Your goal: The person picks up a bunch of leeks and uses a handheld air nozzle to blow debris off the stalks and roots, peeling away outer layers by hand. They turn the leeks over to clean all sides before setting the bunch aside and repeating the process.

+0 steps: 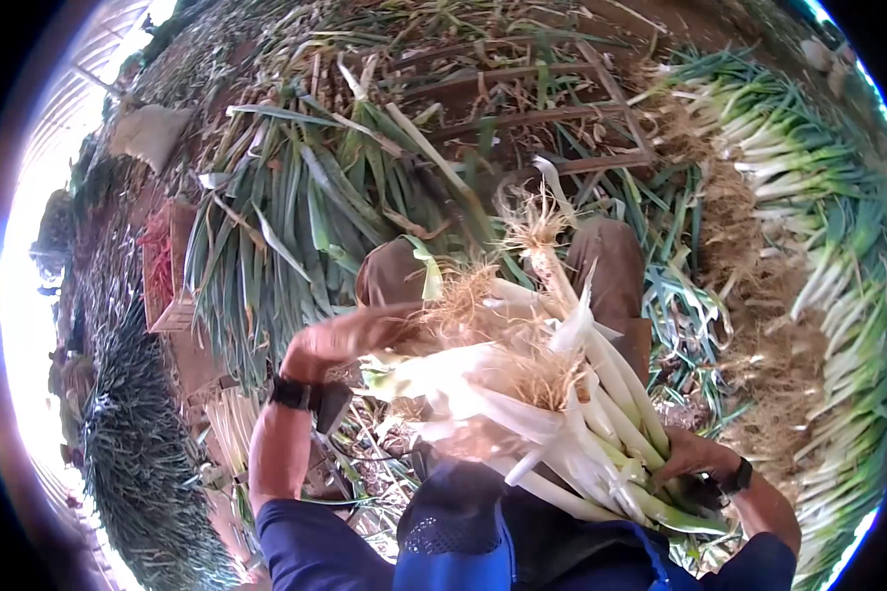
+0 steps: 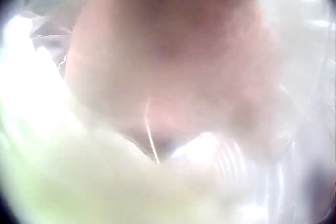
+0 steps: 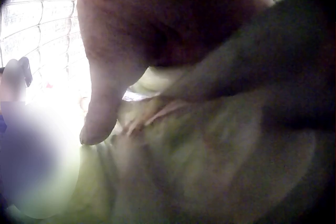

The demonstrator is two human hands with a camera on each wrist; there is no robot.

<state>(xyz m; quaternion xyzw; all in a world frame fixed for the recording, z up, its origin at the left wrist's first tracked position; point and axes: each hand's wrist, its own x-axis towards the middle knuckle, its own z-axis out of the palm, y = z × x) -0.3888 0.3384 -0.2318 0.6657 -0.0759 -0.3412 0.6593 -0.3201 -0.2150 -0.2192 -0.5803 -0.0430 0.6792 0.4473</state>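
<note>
A bundle of leeks [image 1: 611, 424] lies across the person's lap, its white stems and tangled brown roots [image 1: 547, 374] towards the middle of the head view. On the right, the right hand [image 1: 695, 455] grips the stems at the bundle's lower end; in the right wrist view its thumb [image 3: 102, 108] presses along a pale green stem [image 3: 184, 145]. The left hand [image 1: 365, 333], motion-blurred, reaches over the bundle beside the root ends, its fingertips lost among the roots. In the left wrist view the left hand [image 2: 168, 66] is too blurred for its grasp to be made out.
Long green leaves [image 1: 276, 236] are heaped beyond the knees at the left. A row of leeks [image 1: 838, 256] with roots inward curves down the right side. A crate [image 1: 172, 266] with red contents stands left, and a wooden frame [image 1: 611, 84] lies at the back.
</note>
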